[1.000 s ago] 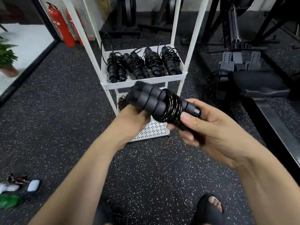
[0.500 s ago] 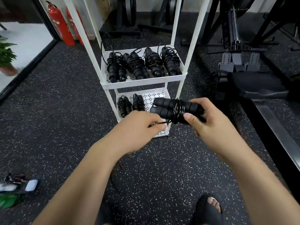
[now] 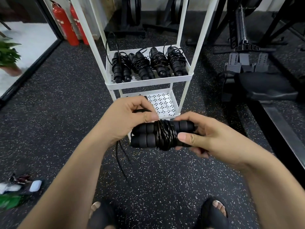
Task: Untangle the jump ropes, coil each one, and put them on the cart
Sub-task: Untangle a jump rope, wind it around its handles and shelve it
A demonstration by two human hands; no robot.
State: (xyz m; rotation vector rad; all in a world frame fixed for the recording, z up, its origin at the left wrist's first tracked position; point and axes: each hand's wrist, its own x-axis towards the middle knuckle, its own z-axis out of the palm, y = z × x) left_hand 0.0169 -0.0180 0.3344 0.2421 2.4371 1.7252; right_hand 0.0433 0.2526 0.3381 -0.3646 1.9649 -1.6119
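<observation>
Tail (image 3: 118, 156) hanging loose below, not yet wound. Left hand (image 3: 127, 118) fingers pinching cord (image 3: 141, 111), kept taut for the next wrap. Rope (image 3: 162, 136) mid-air just before cart (image 3: 175, 78), handles (image 3: 143, 129) paired side by side as winding core. Right hand (image 3: 211, 141) fingers clamped round handle ends, steadying bundle, likely against coils slipping; cart close for easy stowing.

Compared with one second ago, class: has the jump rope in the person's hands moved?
Yes, downward. The jump rope overlapped the upper shelf of the white cart; now it lies below the front edge of the lower shelf.
</observation>
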